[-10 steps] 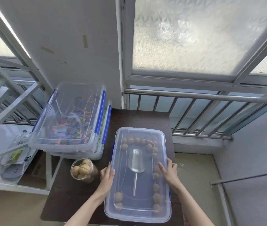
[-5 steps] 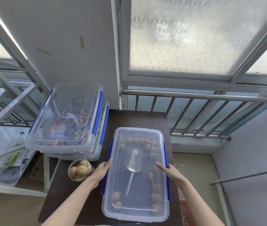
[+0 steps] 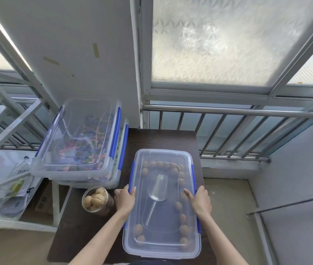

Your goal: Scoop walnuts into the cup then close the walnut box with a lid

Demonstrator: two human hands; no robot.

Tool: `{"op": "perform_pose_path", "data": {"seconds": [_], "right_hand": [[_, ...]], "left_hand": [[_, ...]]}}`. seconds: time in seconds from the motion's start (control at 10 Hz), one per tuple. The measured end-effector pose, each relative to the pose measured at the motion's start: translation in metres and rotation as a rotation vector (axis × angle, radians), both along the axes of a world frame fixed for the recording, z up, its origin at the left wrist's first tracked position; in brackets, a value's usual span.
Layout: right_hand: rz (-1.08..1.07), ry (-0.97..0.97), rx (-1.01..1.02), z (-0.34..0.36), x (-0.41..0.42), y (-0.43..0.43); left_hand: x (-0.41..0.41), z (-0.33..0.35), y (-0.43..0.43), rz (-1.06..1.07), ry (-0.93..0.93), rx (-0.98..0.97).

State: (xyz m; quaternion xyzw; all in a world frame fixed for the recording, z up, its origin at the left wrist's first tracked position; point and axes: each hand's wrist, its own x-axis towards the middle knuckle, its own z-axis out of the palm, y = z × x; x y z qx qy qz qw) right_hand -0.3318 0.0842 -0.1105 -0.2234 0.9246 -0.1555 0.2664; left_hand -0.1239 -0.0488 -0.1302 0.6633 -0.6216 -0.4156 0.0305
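Observation:
The clear walnut box (image 3: 162, 251) lies on the dark table (image 3: 86, 232), and its clear lid (image 3: 163, 157) with blue side clips covers it. Through the lid I see walnuts (image 3: 172, 170) around the edges and a clear scoop (image 3: 158, 188) inside. My left hand (image 3: 125, 199) grips the lid's left edge at the blue clip. On the right edge, my right hand (image 3: 199, 201) grips the other blue clip. A clear cup (image 3: 95, 200) filled with walnuts stands just left of my left hand.
Two stacked clear boxes (image 3: 79, 142) with blue clips and colourful contents sit at the table's back left. A metal railing (image 3: 228, 111) and frosted window stand behind the table. A white frame (image 3: 8, 131) and bags are on the left.
Both hands have shifted from resting flat on the lid's top to gripping the blue clips at its two long sides. The box, cup and scoop stay where they were.

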Motion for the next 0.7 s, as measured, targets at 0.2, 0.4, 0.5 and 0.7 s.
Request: {"op": "perform_pose_path", "data": {"seconds": [0.2, 0.4, 0.5, 0.7], "right_hand": [[0.024, 0.056, 0.029, 0.006, 0.008, -0.006], [0.170, 0.022, 0.081, 0.012, -0.004, -0.005], [0.270, 0.038, 0.197, 0.019, -0.012, -0.007], [0.411, 0.235, 0.261, 0.059, -0.011, -0.013]], "left_hand": [[-0.009, 0.011, 0.005, -0.023, -0.097, -0.100], [0.000, 0.014, -0.005, -0.194, -0.128, -0.121], [0.001, 0.027, -0.016, -0.381, -0.228, -0.093], [-0.018, 0.069, -0.035, -0.604, -0.378, -0.161]]}}
